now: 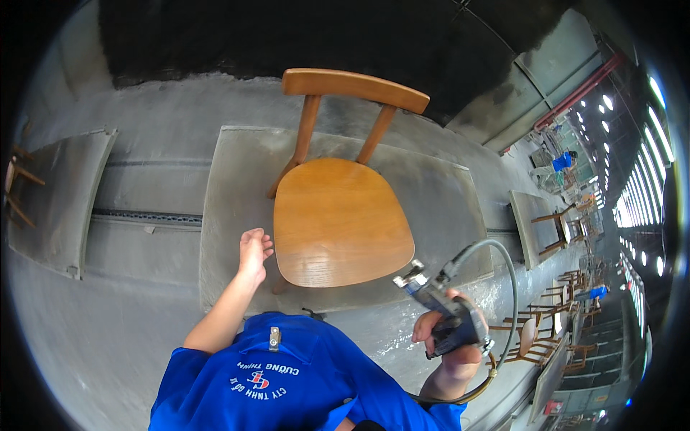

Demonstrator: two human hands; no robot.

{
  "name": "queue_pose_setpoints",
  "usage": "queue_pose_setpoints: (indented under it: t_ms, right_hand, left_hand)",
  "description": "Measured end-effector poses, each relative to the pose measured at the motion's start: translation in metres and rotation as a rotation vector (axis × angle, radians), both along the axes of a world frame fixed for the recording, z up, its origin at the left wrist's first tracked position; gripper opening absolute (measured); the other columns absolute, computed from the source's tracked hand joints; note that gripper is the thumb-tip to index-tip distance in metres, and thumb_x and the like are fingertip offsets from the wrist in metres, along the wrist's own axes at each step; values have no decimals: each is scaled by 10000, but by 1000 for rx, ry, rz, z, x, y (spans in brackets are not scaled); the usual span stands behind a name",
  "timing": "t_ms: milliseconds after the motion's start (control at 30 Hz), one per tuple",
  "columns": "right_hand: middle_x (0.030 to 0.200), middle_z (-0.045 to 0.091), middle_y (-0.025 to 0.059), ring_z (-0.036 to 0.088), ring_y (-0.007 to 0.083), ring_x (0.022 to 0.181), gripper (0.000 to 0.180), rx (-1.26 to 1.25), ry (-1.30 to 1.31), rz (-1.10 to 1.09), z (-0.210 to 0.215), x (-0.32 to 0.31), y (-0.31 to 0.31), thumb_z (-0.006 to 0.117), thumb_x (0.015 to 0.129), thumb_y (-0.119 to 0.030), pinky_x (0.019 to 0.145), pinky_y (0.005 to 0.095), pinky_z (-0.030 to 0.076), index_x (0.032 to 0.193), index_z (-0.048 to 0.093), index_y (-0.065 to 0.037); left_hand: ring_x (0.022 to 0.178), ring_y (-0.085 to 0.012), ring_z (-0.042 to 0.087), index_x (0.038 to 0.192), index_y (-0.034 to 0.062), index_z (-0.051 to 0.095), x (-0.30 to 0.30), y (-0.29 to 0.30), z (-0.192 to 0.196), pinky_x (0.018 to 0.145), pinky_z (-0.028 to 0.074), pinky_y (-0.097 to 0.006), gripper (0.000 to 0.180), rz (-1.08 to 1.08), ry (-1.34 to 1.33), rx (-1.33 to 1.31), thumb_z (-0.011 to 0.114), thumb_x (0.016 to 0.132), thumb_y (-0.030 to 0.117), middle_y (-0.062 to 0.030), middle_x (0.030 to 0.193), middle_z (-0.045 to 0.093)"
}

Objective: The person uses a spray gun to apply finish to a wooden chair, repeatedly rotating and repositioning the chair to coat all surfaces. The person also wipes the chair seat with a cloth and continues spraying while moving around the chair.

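Observation:
A wooden chair with a rounded brown seat and a curved top rail stands upright in front of me, its back on the far side. Beside the seat's left edge is my left hand, fingers half curled and slightly apart, nothing visible in it. Whether it touches the seat I cannot tell. My right hand is closed round a dark spray gun, right of the seat's near corner, with its metal nozzle end toward the chair. From the gun a grey hose loops right and back under my forearm.
Under the chair lies a flat grey board. A chain track runs along the floor to another board at left. At right are another chair-bearing board, several chairs and two people in blue. A dark wall rises behind.

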State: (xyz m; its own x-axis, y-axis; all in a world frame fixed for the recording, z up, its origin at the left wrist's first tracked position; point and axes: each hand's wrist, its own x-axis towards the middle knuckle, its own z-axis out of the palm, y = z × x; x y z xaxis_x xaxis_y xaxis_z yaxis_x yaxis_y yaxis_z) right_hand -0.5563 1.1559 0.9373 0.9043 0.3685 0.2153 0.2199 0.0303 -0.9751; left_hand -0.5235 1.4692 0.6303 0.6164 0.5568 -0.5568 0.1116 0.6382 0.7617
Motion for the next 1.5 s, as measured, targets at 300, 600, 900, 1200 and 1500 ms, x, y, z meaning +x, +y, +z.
queue_pose_setpoints:
  t_ms: [300, 600, 900, 1200, 1500]
  right_hand:
    - [784, 637, 119, 524, 74, 535, 980, -150, -131, -389, 8, -3, -7, 577, 846, -759, 453, 182, 372, 1402, 468, 40]
    - [824, 634, 89, 565, 73, 619, 773, -123, -113, -626, 12, -19, -42, 516, 947, -665, 447, 187, 369, 1375, 475, -23]
    - [839, 640, 113, 579, 95, 659, 864, -157, -282, -576, 55, -19, -27, 575, 897, -695, 465, 183, 376, 1398, 429, -6]
    - [689, 623, 138, 449, 71, 419, 1018, -212, -199, -261, 140, 26, 22, 353, 791, -911, 388, 192, 332, 1217, 504, 1]
    - [660, 591, 135, 541, 133, 424, 833, -436, -165, -58, 208, 75, 120, 253, 970, -743, 390, 212, 411, 1147, 517, 27]
  left_hand:
    - [1401, -281, 420, 1463, 44, 430, 12, -15, -19, 1176, 304, -465, 535, -399, -217, -444, 441, 1059, 394, -130, 1508, 469]
    - [1420, -274, 388, 1476, 46, 402, 23, -58, -21, 1175, 300, -462, 613, -553, -309, -525, 563, 1005, 403, -108, 1550, 413]
    - [1457, -351, 317, 1529, 70, 356, 83, -111, -23, 1186, 261, -499, 742, -1468, -9, 1, 609, 968, 483, -164, 1560, 388]
    - [669, -127, 515, 1058, 78, 603, 43, -54, -165, 524, 411, -296, 319, -1192, 192, 131, 624, 957, 379, -24, 800, 583]
    - [791, -239, 634, 1222, 14, 571, -56, -8, -280, 665, 547, -392, 365, -773, 709, -9, 582, 946, 253, -147, 988, 678]
